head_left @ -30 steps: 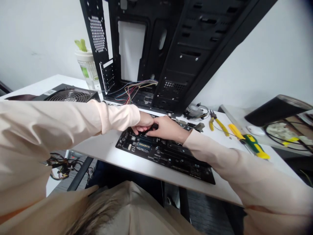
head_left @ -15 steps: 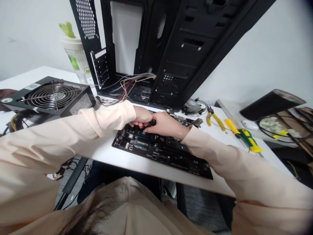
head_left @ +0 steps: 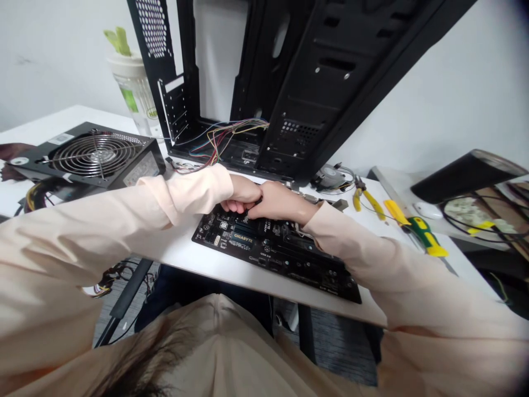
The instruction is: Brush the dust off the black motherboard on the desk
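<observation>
A black GIGABYTE motherboard [head_left: 285, 264] lies flat on the white table, its near edge close to the table's front edge. Over its far part, my left hand [head_left: 243, 194] is closed with the fingers curled under. My right hand [head_left: 281, 199] meets it from the right, thumb bent in and fingers closed. The two hands touch, and a small dark part shows between them. What the fingers grip is mostly hidden behind the hands. My right sleeve covers some of the board's right side.
Behind the board rises a black computer case [head_left: 314, 105] with loose coloured wires [head_left: 219, 138]. A power supply [head_left: 95, 157] and a clear bottle [head_left: 138, 94] are at left. At right lie a fan cooler [head_left: 330, 177], yellow-handled pliers [head_left: 370, 201] and a green-yellow screwdriver [head_left: 427, 237].
The view has shifted slightly, so the case and tools sit a little further right. My right hand has closed in more against my left over the board.
</observation>
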`<state>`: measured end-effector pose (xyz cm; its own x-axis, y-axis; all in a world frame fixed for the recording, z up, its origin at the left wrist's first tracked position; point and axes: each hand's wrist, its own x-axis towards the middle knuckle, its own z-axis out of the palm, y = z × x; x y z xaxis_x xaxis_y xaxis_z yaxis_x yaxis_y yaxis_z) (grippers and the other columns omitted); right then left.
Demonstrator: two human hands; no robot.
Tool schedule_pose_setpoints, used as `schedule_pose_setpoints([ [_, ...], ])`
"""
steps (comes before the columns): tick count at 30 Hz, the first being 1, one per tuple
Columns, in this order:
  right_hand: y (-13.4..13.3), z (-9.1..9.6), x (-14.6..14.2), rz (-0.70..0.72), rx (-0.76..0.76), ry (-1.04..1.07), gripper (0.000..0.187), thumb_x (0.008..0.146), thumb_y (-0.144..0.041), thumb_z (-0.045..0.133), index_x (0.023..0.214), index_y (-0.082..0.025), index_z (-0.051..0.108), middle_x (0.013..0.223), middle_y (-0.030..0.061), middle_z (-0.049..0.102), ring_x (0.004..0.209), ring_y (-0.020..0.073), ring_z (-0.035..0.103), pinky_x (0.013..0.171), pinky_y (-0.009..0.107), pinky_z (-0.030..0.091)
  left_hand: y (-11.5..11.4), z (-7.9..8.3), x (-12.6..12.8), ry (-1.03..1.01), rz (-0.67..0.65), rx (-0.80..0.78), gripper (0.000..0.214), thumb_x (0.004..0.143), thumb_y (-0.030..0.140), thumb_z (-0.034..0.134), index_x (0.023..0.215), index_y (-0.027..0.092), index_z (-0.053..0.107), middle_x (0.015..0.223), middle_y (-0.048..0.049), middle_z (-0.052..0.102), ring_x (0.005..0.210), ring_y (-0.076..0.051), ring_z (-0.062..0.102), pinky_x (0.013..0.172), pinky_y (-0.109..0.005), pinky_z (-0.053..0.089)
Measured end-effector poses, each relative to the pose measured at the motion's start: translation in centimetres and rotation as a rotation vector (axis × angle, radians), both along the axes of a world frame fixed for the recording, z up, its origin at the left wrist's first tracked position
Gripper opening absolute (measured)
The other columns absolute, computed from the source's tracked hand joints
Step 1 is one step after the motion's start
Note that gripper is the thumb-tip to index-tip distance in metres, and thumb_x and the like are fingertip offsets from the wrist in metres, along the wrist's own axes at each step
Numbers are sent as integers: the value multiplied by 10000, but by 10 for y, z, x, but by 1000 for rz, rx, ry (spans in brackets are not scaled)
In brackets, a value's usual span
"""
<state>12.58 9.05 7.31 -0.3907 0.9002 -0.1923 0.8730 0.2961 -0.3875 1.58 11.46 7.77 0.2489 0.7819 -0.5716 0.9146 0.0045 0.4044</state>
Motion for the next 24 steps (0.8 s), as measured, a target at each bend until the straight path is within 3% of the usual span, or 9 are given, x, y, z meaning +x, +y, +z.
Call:
schedule_pose_setpoints([
  [6, 0, -5, 7, 60, 27, -7, 145, 659, -227, 716, 785, -158, 695, 779, 4, 682, 702, 129, 574, 615, 220, 374, -7, 15, -22, -47, -35, -101, 318, 911, 419, 568, 1076, 148, 585, 1005, -49, 634, 833, -149, 628, 728, -332, 560],
  [12, -2, -7, 13, 80, 36, 20, 141, 691, -258, 718, 778, -161, 663, 761, -10, 660, 679, 115, 544, 614, 219, 352, -14, 13, -40, -168, -188, 31, 265, 919, 373, 567, 1055, 148, 602, 907, -20, 647, 727, -120, 619, 674, -299, 548],
  [18, -5, -10, 14, 95, 66, 53, 106, 706, -234, 681, 757, -150, 641, 732, -11, 637, 684, 114, 529, 610, 218, 333, -21, 6, -40, -188, -403, 280, 138, 874, 276, 635, 934, 153, 654, 929, -9, 678, 882, -159, 639, 885, -390, 517],
  [24, -6, -13, 15, 99, 87, 67, 96, 709, -207, 657, 778, -140, 648, 757, 0, 641, 706, 118, 533, 631, 218, 345, -31, 4, -40, -122, -465, 419, 144, 888, 281, 617, 960, 162, 653, 960, -22, 681, 906, -163, 640, 910, -408, 507],
])
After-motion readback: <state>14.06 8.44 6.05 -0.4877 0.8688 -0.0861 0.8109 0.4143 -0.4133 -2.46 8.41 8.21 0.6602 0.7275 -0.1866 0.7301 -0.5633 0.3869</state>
